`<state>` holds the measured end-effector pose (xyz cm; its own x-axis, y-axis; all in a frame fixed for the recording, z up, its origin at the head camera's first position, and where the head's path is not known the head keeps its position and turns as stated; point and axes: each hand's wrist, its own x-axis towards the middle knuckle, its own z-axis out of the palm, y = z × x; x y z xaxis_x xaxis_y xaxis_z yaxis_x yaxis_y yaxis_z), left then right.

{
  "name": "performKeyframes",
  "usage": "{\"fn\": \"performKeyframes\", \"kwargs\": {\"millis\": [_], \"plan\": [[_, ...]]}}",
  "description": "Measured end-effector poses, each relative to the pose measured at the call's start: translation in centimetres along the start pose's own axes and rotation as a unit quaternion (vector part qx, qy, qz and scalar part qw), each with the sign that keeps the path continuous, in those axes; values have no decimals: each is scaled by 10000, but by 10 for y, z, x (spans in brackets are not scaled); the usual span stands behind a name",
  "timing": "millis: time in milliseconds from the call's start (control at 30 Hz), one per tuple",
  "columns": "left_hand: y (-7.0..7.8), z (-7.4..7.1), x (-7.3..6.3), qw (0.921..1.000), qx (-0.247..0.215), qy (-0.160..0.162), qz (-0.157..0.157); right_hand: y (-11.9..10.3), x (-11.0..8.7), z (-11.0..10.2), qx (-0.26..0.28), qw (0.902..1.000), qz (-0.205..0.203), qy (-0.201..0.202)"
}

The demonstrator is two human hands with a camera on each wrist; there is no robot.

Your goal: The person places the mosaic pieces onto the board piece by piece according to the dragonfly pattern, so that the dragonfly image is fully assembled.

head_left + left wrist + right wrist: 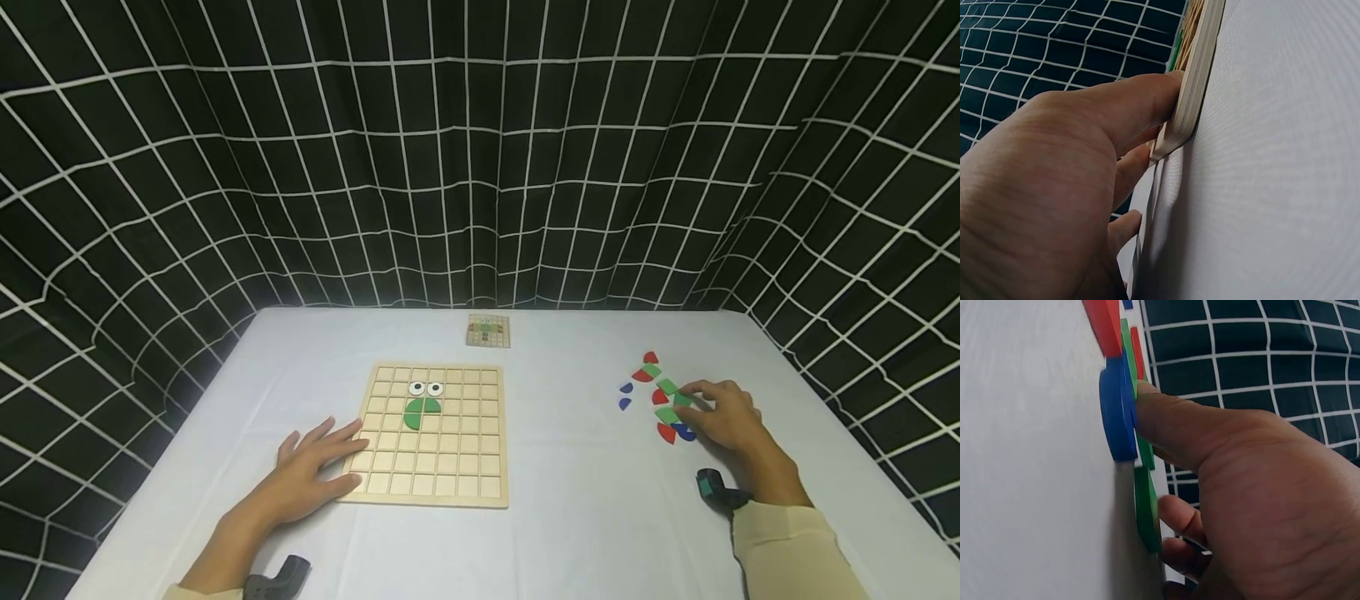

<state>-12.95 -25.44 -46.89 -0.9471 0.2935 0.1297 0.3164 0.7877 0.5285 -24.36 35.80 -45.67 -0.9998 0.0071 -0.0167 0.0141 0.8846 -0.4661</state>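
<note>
My left hand (311,471) rests spread at the left edge of a square wooden grid board (468,492), thumb and fingertips on its rim. On the board lie two round white eye pieces (426,388) and three green quarter-circle pieces (414,406). To the right, my right hand (727,417) reaches down into a loose group of flat pieces. Its thumb and index finger pinch a green piece (681,400), partly hidden by the hand. Close to the thumb, a blue piece (1117,412) lies in front in the right wrist view, with another green piece (1146,512) beside the other fingertips.
Red pieces (667,432), light green pieces (651,370) and small blue half-circles (625,404) are scattered left of the right hand. A small pattern card (488,331) lies at the back of the white-covered table (570,467). Black grid curtains (480,150) surround it.
</note>
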Motion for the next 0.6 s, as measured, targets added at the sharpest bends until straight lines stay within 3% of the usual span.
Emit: {"fn": "performKeyframes", "kwargs": {"millis": [467, 600], "plan": [[-1, 0, 0, 10000, 2, 42, 33, -8, 0, 6, 248, 9991, -54, 333], [-2, 3, 1, 10000, 41, 46, 8, -9, -3, 5, 390, 9974, 70, 607]]}}
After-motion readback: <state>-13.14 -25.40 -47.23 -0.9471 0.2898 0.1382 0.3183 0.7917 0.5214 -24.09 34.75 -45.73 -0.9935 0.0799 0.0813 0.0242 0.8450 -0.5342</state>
